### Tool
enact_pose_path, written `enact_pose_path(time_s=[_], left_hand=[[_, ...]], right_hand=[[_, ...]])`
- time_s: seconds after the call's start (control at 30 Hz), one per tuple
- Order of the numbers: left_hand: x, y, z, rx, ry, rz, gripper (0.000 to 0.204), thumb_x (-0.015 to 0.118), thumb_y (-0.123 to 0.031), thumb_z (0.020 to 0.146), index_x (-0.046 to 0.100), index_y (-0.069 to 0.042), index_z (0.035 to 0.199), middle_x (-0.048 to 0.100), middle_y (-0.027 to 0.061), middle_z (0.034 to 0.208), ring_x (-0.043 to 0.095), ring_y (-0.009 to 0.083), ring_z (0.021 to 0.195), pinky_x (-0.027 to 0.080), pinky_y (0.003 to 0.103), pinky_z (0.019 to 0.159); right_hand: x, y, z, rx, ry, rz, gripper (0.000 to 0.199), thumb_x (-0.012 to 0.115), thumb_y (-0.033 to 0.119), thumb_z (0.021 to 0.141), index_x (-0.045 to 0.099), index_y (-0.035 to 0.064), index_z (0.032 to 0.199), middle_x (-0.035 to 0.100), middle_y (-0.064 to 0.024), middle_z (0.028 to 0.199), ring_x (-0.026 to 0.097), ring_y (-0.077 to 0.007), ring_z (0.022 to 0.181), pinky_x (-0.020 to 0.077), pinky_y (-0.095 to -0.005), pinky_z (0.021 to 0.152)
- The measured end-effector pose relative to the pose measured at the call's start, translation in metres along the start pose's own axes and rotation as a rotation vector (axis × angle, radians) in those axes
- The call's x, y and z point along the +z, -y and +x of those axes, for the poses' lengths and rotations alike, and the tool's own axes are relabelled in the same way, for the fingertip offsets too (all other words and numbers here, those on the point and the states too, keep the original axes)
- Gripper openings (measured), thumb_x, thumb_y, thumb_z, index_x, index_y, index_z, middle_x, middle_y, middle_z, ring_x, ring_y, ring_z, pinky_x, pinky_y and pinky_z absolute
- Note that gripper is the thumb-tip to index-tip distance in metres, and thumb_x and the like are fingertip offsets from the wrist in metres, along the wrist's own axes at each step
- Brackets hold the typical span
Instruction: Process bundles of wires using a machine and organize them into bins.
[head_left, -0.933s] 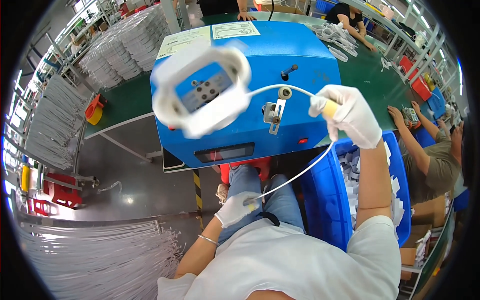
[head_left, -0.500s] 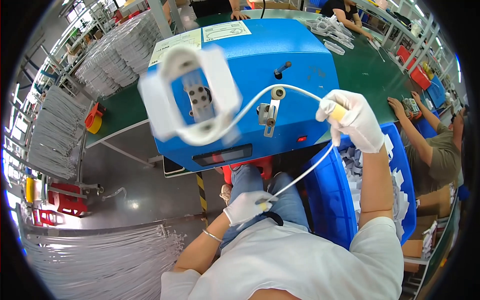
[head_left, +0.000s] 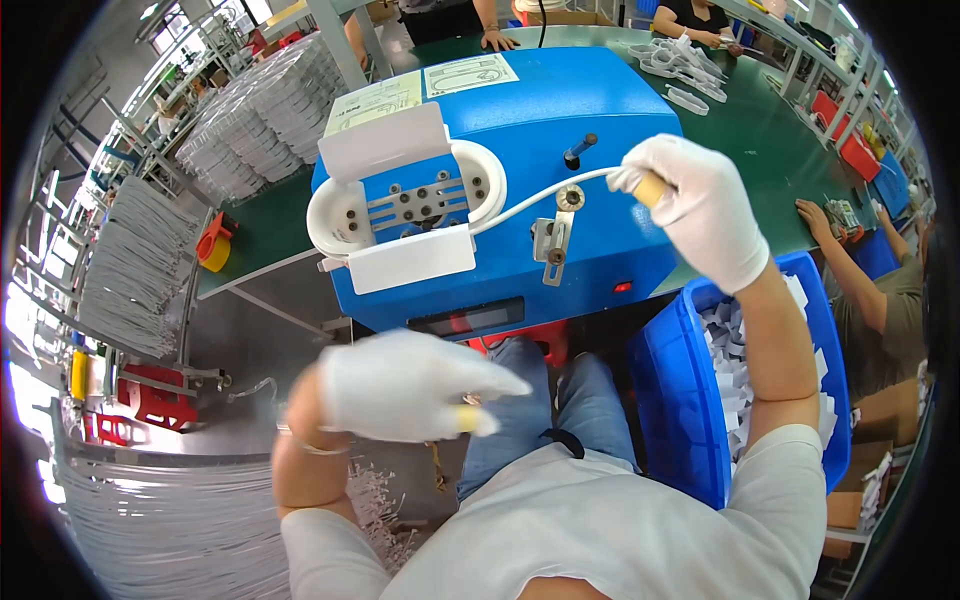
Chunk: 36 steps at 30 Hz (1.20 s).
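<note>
A blue winding machine (head_left: 640, 225) stands before me on the green bench. On its front sits a white oval winding form (head_left: 478, 180) with a metal centre plate (head_left: 420, 205). White flat pieces (head_left: 385, 142) line its upper and lower sides. White cable (head_left: 530, 198) runs from the form past a small guide roller (head_left: 570, 198) to my right hand (head_left: 700, 205), gloved in white and closed on it. My left hand (head_left: 410, 385), also gloved, hovers below the machine's display, fingers stretched out and holding nothing visible. Yellow coverings show on a digit of each glove.
A blue bin (head_left: 680, 400) with white pieces stands at my right. At left hang bundles of white cables (head_left: 125, 270), with more (head_left: 190, 520) lower down. Stacked white coils (head_left: 260, 110) stand behind. Co-workers' hands (head_left: 818, 220) are at the bench on the right.
The winding form, blurred by motion before, now shows sharply in a different orientation. My left hand has risen leftward, and the cable it held is gone from it. My right hand is slightly higher.
</note>
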<state>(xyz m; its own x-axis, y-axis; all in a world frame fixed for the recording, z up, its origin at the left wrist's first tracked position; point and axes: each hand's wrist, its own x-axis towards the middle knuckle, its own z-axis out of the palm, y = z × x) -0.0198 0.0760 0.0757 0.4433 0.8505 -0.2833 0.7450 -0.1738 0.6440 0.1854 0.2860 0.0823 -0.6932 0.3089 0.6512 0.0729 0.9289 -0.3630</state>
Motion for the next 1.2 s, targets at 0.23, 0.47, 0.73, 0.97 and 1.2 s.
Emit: enact_pose_path(time_s=[0.23, 0.47, 0.73, 0.97, 1.2], left_hand=[[-0.102, -0.044, -0.062, -0.173, -0.714, 0.011, 0.020, 0.065, -0.009, 0.081, 0.069, -0.004, 0.099, 0.067, 0.0026, 0.083, 0.054, 0.0045, 0.062, 0.043, 0.018, 0.053], [-0.144, -0.027, -0.060, -0.239, -0.871, 0.134, 0.020, 0.058, -0.004, 0.085, 0.070, -0.003, 0.101, 0.067, 0.0009, 0.084, 0.051, 0.0044, 0.061, 0.043, 0.019, 0.055], [-0.165, 0.008, 0.025, 0.271, -0.641, 0.569, 0.019, 0.063, -0.005, 0.079, 0.075, -0.012, 0.093, 0.069, 0.0073, 0.082, 0.060, 0.0134, 0.068, 0.049, 0.022, 0.067], [-0.152, 0.007, -0.043, -0.198, -0.653, 0.411, 0.020, 0.066, -0.005, 0.070, 0.072, -0.002, 0.088, 0.068, 0.0120, 0.077, 0.063, 0.0169, 0.071, 0.051, 0.029, 0.071], [-0.126, 0.008, -0.058, -0.316, -0.657, 0.659, 0.016, 0.060, -0.008, 0.076, 0.072, -0.004, 0.086, 0.068, 0.0146, 0.082, 0.063, 0.0285, 0.071, 0.051, 0.032, 0.070]], right_hand=[[-0.015, -0.024, 0.048, -0.247, 0.117, -0.102, 0.008, 0.060, -0.005, 0.076, 0.062, 0.0009, 0.081, 0.062, -0.0088, 0.075, 0.061, -0.0200, 0.071, 0.0490, -0.0270, 0.070], [-0.026, -0.025, 0.075, -0.176, 0.325, -0.177, 0.005, 0.065, 0.008, 0.080, 0.063, 0.0040, 0.080, 0.064, -0.0055, 0.077, 0.060, -0.0163, 0.073, 0.0487, -0.0266, 0.071], [0.039, -0.018, 0.175, -0.622, 0.234, -0.262, 0.026, 0.062, 0.020, 0.082, 0.063, 0.0086, 0.106, 0.064, -0.0124, 0.093, 0.061, -0.0279, 0.088, 0.0483, -0.0343, 0.075], [0.040, 0.032, 0.129, -0.779, -0.257, -0.379, 0.021, 0.065, 0.003, 0.072, 0.066, 0.0080, 0.093, 0.061, -0.0067, 0.083, 0.061, -0.0252, 0.078, 0.0510, -0.0313, 0.071], [0.064, 0.061, 0.092, -0.689, -0.063, -0.526, 0.024, 0.071, 0.010, 0.060, 0.060, 0.0092, 0.080, 0.050, -0.0047, 0.078, 0.056, -0.0227, 0.073, 0.0487, -0.0317, 0.062]])
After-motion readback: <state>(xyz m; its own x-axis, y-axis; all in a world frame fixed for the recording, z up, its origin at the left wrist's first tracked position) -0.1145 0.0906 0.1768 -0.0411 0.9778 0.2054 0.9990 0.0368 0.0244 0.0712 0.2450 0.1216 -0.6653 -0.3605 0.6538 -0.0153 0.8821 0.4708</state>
